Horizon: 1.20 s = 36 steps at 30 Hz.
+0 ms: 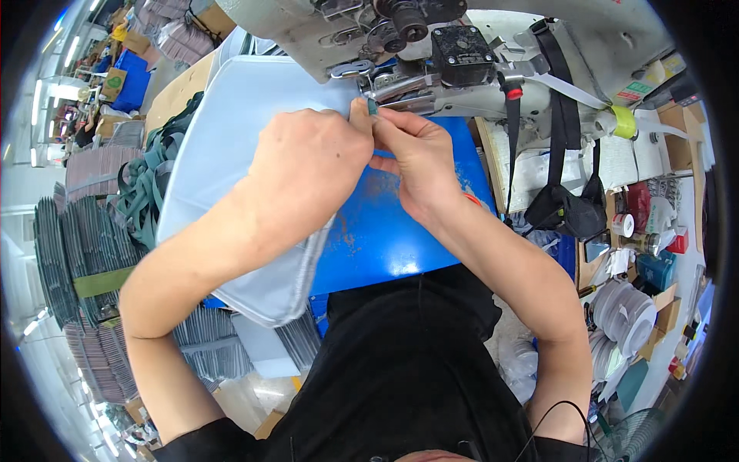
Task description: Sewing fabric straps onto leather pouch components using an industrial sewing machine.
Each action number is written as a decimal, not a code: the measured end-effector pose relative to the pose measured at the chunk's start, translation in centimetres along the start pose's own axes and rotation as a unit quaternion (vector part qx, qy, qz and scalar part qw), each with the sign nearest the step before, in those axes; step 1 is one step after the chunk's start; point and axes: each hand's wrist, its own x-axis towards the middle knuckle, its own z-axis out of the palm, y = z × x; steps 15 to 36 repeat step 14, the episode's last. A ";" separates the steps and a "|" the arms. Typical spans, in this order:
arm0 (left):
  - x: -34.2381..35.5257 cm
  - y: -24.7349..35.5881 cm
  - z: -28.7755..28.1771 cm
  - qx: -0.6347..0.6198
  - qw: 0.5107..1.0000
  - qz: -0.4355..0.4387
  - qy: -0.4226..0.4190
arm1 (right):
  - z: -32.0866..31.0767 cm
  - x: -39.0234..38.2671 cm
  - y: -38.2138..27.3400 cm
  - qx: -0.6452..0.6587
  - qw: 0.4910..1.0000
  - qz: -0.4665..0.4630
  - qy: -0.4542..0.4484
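My left hand point(315, 150) is closed, its thumb and finger pinching a small dark green strip point(372, 106) just below the sewing machine's metal parts. From the right, my right hand point(422, 154) meets it, its thumb and fingertips also closed at that strip; most of the strip is hidden by the fingers. Beneath my left forearm lies a pale blue-white fabric panel point(223, 131) with rounded corners and a stitched edge. Its upper right corner reaches the sewing machine point(408, 77). A blue work surface point(369, 231) shows under both hands.
Green straps point(146, 181) lie in a tangle at the left, above bundled stacks of dark green pieces point(69, 254). At the right, a black strap with a pouch point(566, 208) hangs from the machine. White reels point(623, 316) and small containers crowd the lower right.
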 end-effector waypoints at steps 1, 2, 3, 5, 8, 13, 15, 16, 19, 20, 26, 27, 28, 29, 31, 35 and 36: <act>0.0 0.3 0.3 -0.016 0.999 -0.027 -0.016 | 0.0 0.0 0.0 0.004 1.000 -0.001 0.009; -0.1 0.8 0.5 -0.017 0.999 -0.027 -0.010 | 0.0 -0.1 0.0 0.002 1.000 -0.002 0.006; -0.2 1.4 0.8 -0.024 0.999 -0.043 0.000 | -0.2 -0.1 -0.1 -0.001 1.000 -0.007 0.004; 0.2 2.4 1.6 -0.032 0.998 -0.056 0.010 | -0.4 -0.1 0.0 -0.004 1.000 -0.013 0.005; 1.0 4.0 2.9 -0.054 0.991 -0.100 0.064 | -0.7 0.2 0.4 0.004 1.000 -0.005 -0.002; 1.7 5.2 4.4 -0.141 0.961 -0.209 0.114 | -2.6 -0.4 0.2 -0.021 0.997 -0.026 -0.066; 1.4 5.2 4.7 -0.205 0.946 -0.210 0.139 | -3.0 -0.5 0.3 -0.045 0.995 -0.035 -0.079; 1.4 5.2 4.7 -0.205 0.946 -0.210 0.139 | -3.0 -0.5 0.3 -0.045 0.995 -0.035 -0.079; 1.4 5.2 4.7 -0.205 0.946 -0.210 0.139 | -3.0 -0.5 0.3 -0.045 0.995 -0.035 -0.079; 1.4 5.2 4.7 -0.205 0.946 -0.210 0.139 | -3.0 -0.5 0.3 -0.045 0.995 -0.035 -0.079; 1.4 5.2 4.7 -0.205 0.946 -0.210 0.139 | -3.0 -0.5 0.3 -0.045 0.995 -0.035 -0.079; 1.4 5.2 4.7 -0.205 0.946 -0.210 0.139 | -3.0 -0.5 0.3 -0.045 0.995 -0.035 -0.079; 1.4 5.2 4.7 -0.205 0.946 -0.210 0.139 | -3.0 -0.5 0.3 -0.045 0.995 -0.035 -0.079; 1.4 5.2 4.7 -0.205 0.946 -0.210 0.139 | -3.0 -0.5 0.3 -0.045 0.995 -0.035 -0.079; 1.4 5.2 4.7 -0.205 0.946 -0.210 0.139 | -3.0 -0.5 0.3 -0.045 0.995 -0.035 -0.079; 1.4 5.2 4.7 -0.205 0.946 -0.210 0.139 | -3.0 -0.5 0.3 -0.045 0.995 -0.035 -0.079; 1.4 5.2 4.7 -0.205 0.946 -0.210 0.139 | -3.0 -0.5 0.3 -0.045 0.995 -0.035 -0.079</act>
